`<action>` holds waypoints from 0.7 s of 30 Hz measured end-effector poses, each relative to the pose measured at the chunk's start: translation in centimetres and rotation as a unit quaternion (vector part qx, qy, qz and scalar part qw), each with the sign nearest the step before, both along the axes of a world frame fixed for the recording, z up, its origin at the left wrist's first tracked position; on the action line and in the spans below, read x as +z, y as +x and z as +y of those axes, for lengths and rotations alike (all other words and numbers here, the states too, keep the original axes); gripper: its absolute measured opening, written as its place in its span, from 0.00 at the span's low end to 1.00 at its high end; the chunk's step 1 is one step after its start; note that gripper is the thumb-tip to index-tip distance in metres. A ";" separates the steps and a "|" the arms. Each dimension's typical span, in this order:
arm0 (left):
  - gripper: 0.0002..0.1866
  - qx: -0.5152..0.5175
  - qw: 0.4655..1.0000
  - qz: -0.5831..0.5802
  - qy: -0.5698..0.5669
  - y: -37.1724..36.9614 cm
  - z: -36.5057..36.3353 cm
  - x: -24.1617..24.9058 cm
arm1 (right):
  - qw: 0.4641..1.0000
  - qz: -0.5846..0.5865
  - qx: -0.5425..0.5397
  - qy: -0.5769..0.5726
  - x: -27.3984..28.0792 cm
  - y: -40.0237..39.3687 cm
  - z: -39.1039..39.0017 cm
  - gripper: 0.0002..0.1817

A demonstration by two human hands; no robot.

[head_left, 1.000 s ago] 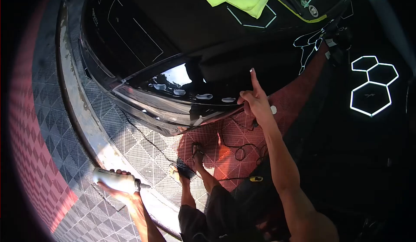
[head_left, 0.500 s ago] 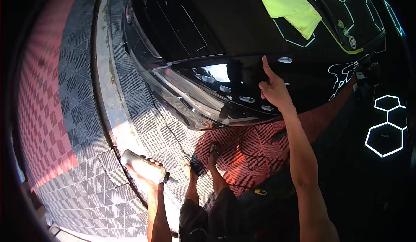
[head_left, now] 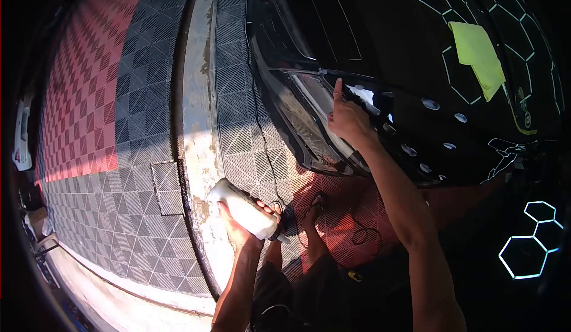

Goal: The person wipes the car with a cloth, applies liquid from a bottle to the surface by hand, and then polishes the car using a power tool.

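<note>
Our left hand (head_left: 239, 234) clasps a white bottle (head_left: 241, 209); our free right hand (head_left: 352, 121) (index finger extended, the others curled) seems to touch the black car (head_left: 404, 64).

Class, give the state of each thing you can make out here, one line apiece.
Bottle, gripped; fill level unclear
Left hand, closed around the bottle
Right hand, index finger extended; contact unclear
Car, dark, glossy
Pale dabs, separate, unwiped
Yellow cloth, folded over, lying on the car

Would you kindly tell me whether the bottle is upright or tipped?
Tipped: the bottle lies slanted in the left hand, its long side in view from above.
</note>
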State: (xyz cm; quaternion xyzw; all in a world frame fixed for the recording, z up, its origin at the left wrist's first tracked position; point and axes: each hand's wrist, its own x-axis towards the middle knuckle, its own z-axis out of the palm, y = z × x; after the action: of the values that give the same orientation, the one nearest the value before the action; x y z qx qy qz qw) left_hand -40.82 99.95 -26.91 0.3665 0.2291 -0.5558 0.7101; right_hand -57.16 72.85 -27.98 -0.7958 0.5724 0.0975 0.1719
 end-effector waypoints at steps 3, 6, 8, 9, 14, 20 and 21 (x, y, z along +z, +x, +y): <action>0.39 -0.010 1.000 -0.011 -0.024 0.8 -0.2 1.1 | 0.999 0.016 0.024 0.020 0.2 2.4 0.2 0.50; 0.40 -0.017 0.995 -0.043 -0.086 2.2 -0.5 0.3 | 0.988 -0.147 0.019 0.054 2.2 2.8 4.5 0.48; 0.38 0.033 0.989 -0.119 -0.079 3.0 -2.7 1.0 | 0.876 -0.441 -0.052 0.190 3.4 1.8 9.9 0.39; 0.37 0.059 0.984 -0.136 -0.102 3.3 -3.9 1.4 | 0.784 -0.536 -0.129 0.286 4.1 1.5 12.6 0.33; 0.40 0.033 0.978 -0.175 -0.110 4.3 -8.0 4.3 | 0.448 -0.689 -0.312 0.476 6.3 1.2 21.1 0.29; 0.39 0.025 0.972 -0.196 -0.125 3.9 -9.4 5.0 | 0.311 -0.747 -0.299 0.506 7.0 2.0 23.3 0.32; 0.39 0.034 0.974 -0.190 -0.120 3.9 -9.5 4.9 | 0.279 -0.753 -0.297 0.516 7.0 2.0 23.5 0.31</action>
State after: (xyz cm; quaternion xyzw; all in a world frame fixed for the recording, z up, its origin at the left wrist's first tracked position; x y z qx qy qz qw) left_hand -36.91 90.45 -22.05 0.3690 0.0341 -0.4750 0.7982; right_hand -55.14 96.37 -20.99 -0.0370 0.2167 -0.3279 0.9188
